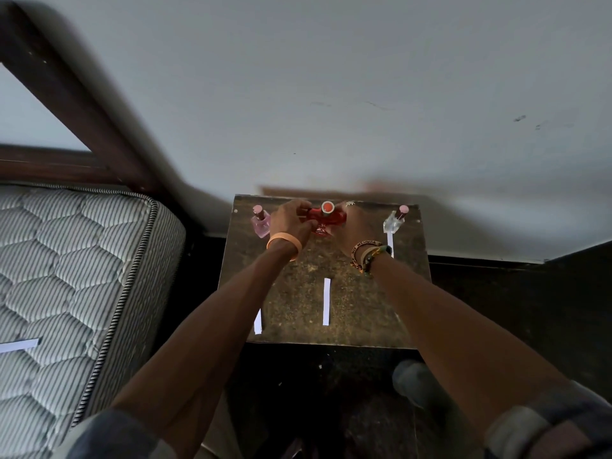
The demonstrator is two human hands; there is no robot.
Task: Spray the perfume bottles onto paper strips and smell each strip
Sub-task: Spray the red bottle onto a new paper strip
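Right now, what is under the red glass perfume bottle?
Apparently the mottled brown tabletop; the left hand and right hand grip the red bottle, hiding most of its base.

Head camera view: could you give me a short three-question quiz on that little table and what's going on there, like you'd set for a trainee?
1. True or false: the left hand and the right hand are both on the red bottle.
2. Which stands to the left of the red bottle? A. pink bottle B. blue bottle C. green bottle
3. Fill in: the one paper strip lying off the table rests on the ____.
Key: 1 true; 2 A; 3 mattress.
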